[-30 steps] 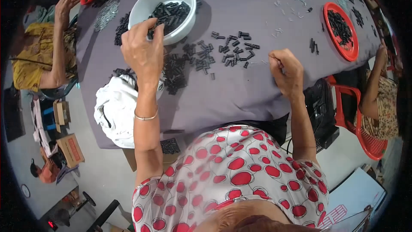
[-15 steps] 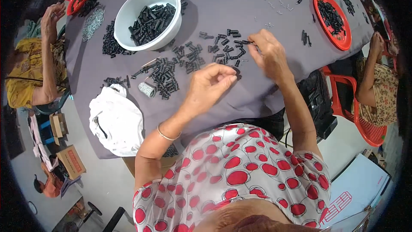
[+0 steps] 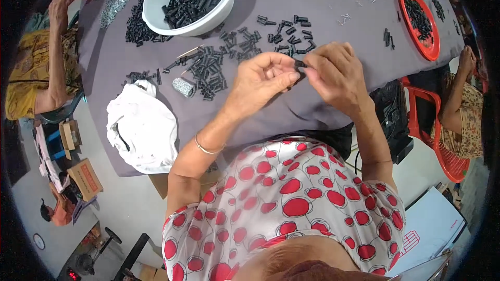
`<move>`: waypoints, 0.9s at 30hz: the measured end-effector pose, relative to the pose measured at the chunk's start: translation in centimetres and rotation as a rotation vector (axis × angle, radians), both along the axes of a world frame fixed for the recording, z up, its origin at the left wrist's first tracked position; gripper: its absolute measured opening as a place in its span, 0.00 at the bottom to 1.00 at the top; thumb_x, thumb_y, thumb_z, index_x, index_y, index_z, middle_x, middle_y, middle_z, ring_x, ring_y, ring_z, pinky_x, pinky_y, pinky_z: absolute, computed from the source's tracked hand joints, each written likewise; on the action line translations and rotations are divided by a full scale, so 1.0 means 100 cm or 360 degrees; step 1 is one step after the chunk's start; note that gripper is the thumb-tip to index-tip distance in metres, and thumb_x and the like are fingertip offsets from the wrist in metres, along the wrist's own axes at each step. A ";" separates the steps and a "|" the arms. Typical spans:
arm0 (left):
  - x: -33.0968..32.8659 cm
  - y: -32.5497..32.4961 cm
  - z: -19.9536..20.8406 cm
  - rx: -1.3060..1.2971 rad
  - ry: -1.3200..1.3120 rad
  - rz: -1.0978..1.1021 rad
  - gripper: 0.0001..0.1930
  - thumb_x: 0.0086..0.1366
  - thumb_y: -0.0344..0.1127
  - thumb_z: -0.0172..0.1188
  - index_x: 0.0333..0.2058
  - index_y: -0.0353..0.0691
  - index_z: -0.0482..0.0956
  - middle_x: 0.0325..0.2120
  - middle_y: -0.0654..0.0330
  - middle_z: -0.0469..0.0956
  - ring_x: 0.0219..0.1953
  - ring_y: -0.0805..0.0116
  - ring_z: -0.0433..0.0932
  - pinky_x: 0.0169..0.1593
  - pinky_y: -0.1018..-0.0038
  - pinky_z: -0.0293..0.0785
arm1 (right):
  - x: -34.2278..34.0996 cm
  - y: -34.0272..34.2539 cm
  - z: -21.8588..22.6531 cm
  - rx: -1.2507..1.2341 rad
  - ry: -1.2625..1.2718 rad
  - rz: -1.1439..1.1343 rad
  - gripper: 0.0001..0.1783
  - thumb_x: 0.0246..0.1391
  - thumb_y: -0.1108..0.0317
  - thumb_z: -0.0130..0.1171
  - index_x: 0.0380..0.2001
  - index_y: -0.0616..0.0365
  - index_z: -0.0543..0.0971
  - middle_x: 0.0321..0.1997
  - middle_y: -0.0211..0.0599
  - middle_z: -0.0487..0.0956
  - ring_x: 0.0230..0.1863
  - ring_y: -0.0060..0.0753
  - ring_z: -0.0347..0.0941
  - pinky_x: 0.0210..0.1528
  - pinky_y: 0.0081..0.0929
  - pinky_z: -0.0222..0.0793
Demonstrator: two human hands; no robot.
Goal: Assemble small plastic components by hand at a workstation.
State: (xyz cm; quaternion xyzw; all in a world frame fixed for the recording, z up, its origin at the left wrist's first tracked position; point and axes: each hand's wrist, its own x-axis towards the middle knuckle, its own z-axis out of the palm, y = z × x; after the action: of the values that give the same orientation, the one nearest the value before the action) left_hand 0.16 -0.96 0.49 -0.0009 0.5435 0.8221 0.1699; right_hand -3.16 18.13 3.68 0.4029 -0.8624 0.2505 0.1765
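A small black plastic part [image 3: 300,64] is pinched where my two hands meet over the near side of the table. My left hand [image 3: 263,80] is closed, its thumb and forefinger tips at the part. My right hand [image 3: 336,75], also closed, grips the part's other end; some of its fingers are hidden. Just beyond lie scattered loose black parts [image 3: 291,39]. Left of them is a heap of black parts [image 3: 208,70], beside a small container of silvery bits [image 3: 184,87].
A white basin [image 3: 148,13] of black pieces stands at the back left. White cloth [image 3: 143,130] lies at the near left. At right is a red tray [image 3: 434,49] with black pieces. Silvery metal bits [image 3: 114,8] are piled far left. Other people sit at both sides.
My hands have come together, and the black part is now between them. The view has shifted, so the table's things appear higher in the picture.
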 end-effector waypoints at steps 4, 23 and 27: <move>-0.003 -0.003 0.007 0.0073 -0.0098 -0.0047 0.12 0.60 0.32 0.61 0.39 0.31 0.75 0.28 0.61 0.78 0.28 0.79 0.75 0.32 0.83 0.74 | 0.005 -0.002 0.003 0.0005 0.0049 0.0073 0.16 0.33 0.72 0.62 0.31 0.55 0.73 0.31 0.30 0.71 0.33 0.34 0.70 0.36 0.32 0.61; -0.004 -0.017 0.010 -0.0207 -0.0170 -0.0495 0.07 0.63 0.30 0.56 0.38 0.33 0.74 0.28 0.62 0.77 0.24 0.79 0.74 0.29 0.83 0.73 | 0.020 0.023 -0.018 -0.0569 -0.0725 -0.0313 0.12 0.37 0.79 0.61 0.30 0.59 0.75 0.27 0.36 0.72 0.33 0.38 0.71 0.39 0.32 0.68; -0.006 -0.016 0.009 -0.0131 -0.0221 -0.0341 0.08 0.64 0.30 0.55 0.40 0.33 0.73 0.30 0.61 0.76 0.24 0.78 0.73 0.30 0.82 0.73 | 0.000 0.036 -0.028 -0.0425 -0.0464 -0.0430 0.10 0.37 0.79 0.61 0.28 0.59 0.75 0.26 0.35 0.71 0.29 0.39 0.69 0.33 0.32 0.65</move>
State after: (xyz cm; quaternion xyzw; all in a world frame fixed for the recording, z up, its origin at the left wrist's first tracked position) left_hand -0.44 -2.55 1.43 -0.0067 0.5607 0.7742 0.2936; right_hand -3.13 21.78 0.89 0.2164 -0.8841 0.3921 0.1337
